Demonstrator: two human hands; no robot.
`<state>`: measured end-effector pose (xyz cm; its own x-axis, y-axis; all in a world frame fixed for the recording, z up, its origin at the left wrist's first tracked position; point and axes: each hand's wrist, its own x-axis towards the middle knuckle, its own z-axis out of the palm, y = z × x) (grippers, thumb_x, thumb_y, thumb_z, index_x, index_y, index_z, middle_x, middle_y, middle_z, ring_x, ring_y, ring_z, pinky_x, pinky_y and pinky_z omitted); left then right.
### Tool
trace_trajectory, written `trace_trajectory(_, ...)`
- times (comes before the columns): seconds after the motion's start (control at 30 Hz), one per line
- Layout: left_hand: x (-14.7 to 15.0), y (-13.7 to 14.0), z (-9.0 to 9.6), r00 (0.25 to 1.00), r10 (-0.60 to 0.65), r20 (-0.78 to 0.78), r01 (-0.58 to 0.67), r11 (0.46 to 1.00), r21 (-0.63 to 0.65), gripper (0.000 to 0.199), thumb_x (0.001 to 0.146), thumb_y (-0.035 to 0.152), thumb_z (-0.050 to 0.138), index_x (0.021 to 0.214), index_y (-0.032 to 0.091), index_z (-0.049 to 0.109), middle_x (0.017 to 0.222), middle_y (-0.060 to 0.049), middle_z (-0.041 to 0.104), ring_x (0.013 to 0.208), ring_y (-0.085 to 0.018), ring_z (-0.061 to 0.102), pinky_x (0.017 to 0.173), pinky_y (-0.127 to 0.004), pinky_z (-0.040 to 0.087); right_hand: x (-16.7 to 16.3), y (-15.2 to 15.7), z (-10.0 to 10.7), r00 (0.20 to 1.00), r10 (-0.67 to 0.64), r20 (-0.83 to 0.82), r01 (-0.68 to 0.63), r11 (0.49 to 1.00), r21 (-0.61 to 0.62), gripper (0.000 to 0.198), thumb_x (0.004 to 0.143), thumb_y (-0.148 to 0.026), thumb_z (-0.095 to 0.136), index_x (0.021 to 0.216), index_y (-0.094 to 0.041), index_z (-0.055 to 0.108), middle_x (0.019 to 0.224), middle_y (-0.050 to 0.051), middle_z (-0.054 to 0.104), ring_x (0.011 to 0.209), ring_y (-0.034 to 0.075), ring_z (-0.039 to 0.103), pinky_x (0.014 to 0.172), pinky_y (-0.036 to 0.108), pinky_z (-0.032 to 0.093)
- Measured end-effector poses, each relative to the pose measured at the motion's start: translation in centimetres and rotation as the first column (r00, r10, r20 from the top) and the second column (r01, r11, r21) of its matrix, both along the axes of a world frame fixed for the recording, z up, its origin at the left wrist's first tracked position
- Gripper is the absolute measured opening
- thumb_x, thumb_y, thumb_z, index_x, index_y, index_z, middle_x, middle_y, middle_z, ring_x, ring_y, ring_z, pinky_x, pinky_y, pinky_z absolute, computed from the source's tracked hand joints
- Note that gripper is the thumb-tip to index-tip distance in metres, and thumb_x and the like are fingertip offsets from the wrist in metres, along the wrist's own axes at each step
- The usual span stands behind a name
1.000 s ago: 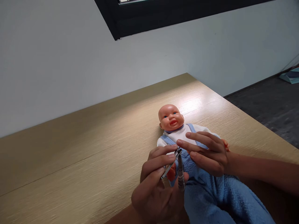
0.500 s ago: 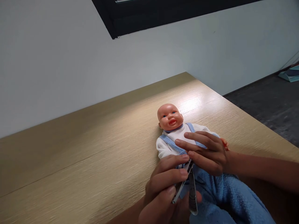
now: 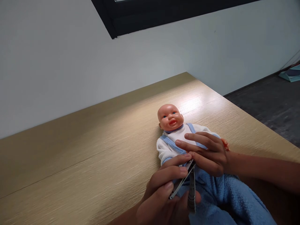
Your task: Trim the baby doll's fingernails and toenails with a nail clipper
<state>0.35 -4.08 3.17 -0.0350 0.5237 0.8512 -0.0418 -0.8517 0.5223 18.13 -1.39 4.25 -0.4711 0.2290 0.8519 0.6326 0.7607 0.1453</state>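
Note:
A silver nail clipper (image 3: 192, 190) is held in my left hand (image 3: 161, 187), its lever swung away from its body. My left fingers are wrapped round the body, with the jaw end pointing up and to the right. Against the jaws rests a fingertip of my right hand (image 3: 208, 150), whose fingers are stretched out and spread. Beneath both hands lies a baby doll (image 3: 170, 117) on its back, dressed in a white top and blue overalls. My right hand covers part of its chest. Whether a nail sits between the jaws is too small to tell.
The doll lies on a light wooden table (image 3: 82, 147), whose right edge drops to a dark floor (image 3: 262, 103). Behind the table stands a pale wall (image 3: 58, 62) with a black window frame (image 3: 164, 15). A light-blue object (image 3: 290, 75) is on the floor at far right.
My left hand and the lower end of the nail clipper have shifted slightly left and up. The clipper's jaws stay at my right fingertip. My right hand and the doll have hardly moved.

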Motion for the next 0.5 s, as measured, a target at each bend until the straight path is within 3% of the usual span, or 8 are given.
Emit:
trace_trajectory(0.13, -0.41, 0.11, -0.12, 0.993, -0.087, -0.078, 0.082, 0.995, -0.057, 0.059, 0.086, 0.015, 0.068, 0.139, 0.025, 0.044, 0.104, -0.008, 0.065, 0.105, -0.021, 0.071, 0.090, -0.029, 0.068, 0.10, -0.19, 0.10, 0.999, 0.004, 0.034, -0.003, 0.999, -0.033, 0.019, 0.097, -0.013, 0.045, 0.085, -0.016, 0.059, 0.121, 0.008, 0.070, 0.115, 0.022, 0.064, 0.081, 0.036, 0.058)
trace_trajectory(0.3, -0.25, -0.15, 0.25, 0.996, -0.091, -0.008, 0.089, 0.990, -0.108, 0.054, 0.086, 0.010, 0.065, 0.135, 0.025, 0.048, 0.103, -0.007, 0.065, 0.106, -0.024, 0.071, 0.087, -0.030, 0.070, 0.17, -0.28, 0.04, 0.999, 0.000, 0.037, 0.002, 0.999, -0.040, 0.017, 0.097, -0.014, 0.046, 0.086, -0.017, 0.059, 0.123, 0.008, 0.069, 0.115, 0.021, 0.064, 0.082, 0.036, 0.058)
trace_trajectory(0.4, -0.51, -0.13, 0.45, 0.993, -0.114, -0.039, 0.110, 0.990, -0.092, 0.055, 0.086, 0.010, 0.064, 0.136, 0.024, 0.046, 0.104, -0.008, 0.067, 0.108, -0.023, 0.071, 0.088, -0.028, 0.069, 0.12, -0.21, 0.07, 0.999, 0.006, 0.033, -0.005, 0.999, -0.039, 0.017, 0.097, -0.014, 0.047, 0.085, -0.016, 0.059, 0.121, 0.008, 0.070, 0.113, 0.021, 0.064, 0.081, 0.035, 0.058)
trace_trajectory(0.5, -1.00, 0.14, 0.32, 0.993, -0.076, -0.093, 0.070, 0.996, -0.062, 0.046, 0.090, 0.016, 0.064, 0.132, 0.025, 0.047, 0.103, -0.006, 0.068, 0.097, -0.023, 0.074, 0.081, -0.030, 0.071, 0.04, -0.14, 0.12, 1.000, 0.006, 0.028, -0.005, 0.999, -0.032, 0.023, 0.099, -0.014, 0.043, 0.084, -0.017, 0.059, 0.119, 0.007, 0.071, 0.111, 0.020, 0.065, 0.080, 0.034, 0.058)
